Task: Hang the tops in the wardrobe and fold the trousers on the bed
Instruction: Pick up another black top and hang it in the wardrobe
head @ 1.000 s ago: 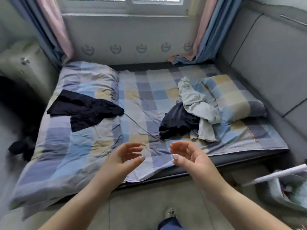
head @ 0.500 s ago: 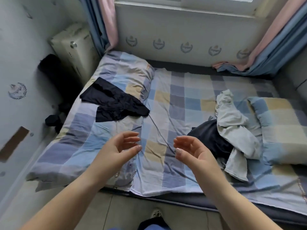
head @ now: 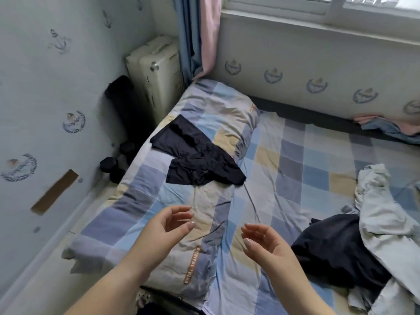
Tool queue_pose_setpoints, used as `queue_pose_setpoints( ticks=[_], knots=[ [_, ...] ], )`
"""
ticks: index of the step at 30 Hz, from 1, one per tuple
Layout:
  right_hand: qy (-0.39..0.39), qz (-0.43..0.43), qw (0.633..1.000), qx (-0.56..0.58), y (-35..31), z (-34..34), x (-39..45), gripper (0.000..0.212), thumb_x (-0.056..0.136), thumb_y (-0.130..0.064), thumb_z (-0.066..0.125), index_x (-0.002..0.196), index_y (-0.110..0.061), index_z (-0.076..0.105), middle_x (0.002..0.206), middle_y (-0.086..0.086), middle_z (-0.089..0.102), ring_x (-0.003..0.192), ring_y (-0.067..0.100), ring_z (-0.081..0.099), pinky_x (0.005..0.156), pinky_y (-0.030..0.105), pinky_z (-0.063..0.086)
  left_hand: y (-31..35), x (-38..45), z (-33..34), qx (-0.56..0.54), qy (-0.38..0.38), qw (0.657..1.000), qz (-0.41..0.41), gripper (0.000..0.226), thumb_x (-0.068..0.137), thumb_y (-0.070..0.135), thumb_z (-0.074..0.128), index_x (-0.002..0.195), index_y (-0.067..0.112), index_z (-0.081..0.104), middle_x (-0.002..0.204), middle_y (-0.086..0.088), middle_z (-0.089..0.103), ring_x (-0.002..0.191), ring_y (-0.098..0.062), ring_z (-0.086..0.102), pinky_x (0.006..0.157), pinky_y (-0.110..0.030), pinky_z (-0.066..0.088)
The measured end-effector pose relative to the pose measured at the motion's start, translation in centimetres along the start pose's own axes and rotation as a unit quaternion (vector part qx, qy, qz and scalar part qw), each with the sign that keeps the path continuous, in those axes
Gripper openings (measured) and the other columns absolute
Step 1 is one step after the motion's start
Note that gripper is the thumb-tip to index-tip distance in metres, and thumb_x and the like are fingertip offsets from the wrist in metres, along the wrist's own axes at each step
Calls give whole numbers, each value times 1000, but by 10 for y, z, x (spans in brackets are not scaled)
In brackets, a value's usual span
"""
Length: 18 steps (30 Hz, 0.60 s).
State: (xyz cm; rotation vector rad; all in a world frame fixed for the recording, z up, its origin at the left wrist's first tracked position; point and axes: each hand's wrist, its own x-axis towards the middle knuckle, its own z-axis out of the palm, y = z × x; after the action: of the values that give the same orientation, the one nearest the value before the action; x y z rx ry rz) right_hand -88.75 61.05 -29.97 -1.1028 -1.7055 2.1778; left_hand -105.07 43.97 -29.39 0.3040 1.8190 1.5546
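A black garment (head: 197,159) lies spread flat on the checked bed (head: 293,160), partly over the left pillow. At the right edge a pale grey garment (head: 384,214) is heaped over a dark navy one (head: 336,248). My left hand (head: 167,228) and my right hand (head: 263,241) hover above the near part of the bed, palms turned toward each other, fingers loosely curled and holding nothing. Both hands are well short of the black garment. No wardrobe is in view.
A cream heater (head: 156,71) stands in the left corner with dark objects (head: 118,123) on the floor beside it. Blue and pink curtains (head: 197,35) hang by the window. The wall runs close along the bed's left side.
The view has swung left and moved closer to the bed, bringing the black garment toward the centre. Both hands keep their empty, facing pose.
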Motion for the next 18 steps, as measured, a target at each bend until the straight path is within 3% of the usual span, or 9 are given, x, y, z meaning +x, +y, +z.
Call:
queue_pose_setpoints(
  ticks=[4, 8, 14, 16, 18],
  knots=[
    [31, 34, 999, -17, 8, 40, 84, 19, 88, -9, 63, 105, -18, 65, 105, -1, 69, 99, 12, 65, 81, 24, 51, -7, 90, -47, 30, -25, 999, -26, 25, 85, 11, 69, 107, 22, 63, 104, 0, 70, 92, 1, 66, 71, -13, 51],
    [74, 55, 995, -26, 32, 80, 188, 18, 90, -13, 62, 105, -23, 62, 109, -3, 66, 98, 7, 64, 75, 21, 51, -25, 207, -88, 89, -52, 994, -46, 20, 86, 19, 69, 103, 28, 63, 105, 4, 68, 96, -5, 64, 76, -17, 47],
    [143, 105, 983, -41, 103, 109, 337, 13, 91, -17, 63, 101, -25, 60, 113, -3, 63, 95, 2, 61, 65, 16, 48, -94, 364, -117, 184, -68, 980, -14, 18, 85, 12, 69, 95, 25, 61, 98, 2, 67, 95, -9, 64, 70, -9, 46],
    [147, 112, 975, -124, 129, 104, 375, 18, 90, -21, 62, 108, -25, 60, 121, -1, 60, 99, 3, 59, 69, 18, 48, -124, 396, -117, 214, -72, 974, -2, 18, 85, 14, 69, 96, 25, 60, 100, 3, 66, 98, -10, 62, 80, -17, 50],
    [141, 107, 953, -247, 151, 95, 417, 36, 90, -23, 62, 125, -17, 57, 139, 3, 49, 120, 13, 52, 88, 27, 46, -157, 421, -116, 239, -76, 968, -2, 18, 85, 17, 70, 96, 27, 60, 103, 5, 65, 102, -11, 60, 92, -29, 48]
  ],
)
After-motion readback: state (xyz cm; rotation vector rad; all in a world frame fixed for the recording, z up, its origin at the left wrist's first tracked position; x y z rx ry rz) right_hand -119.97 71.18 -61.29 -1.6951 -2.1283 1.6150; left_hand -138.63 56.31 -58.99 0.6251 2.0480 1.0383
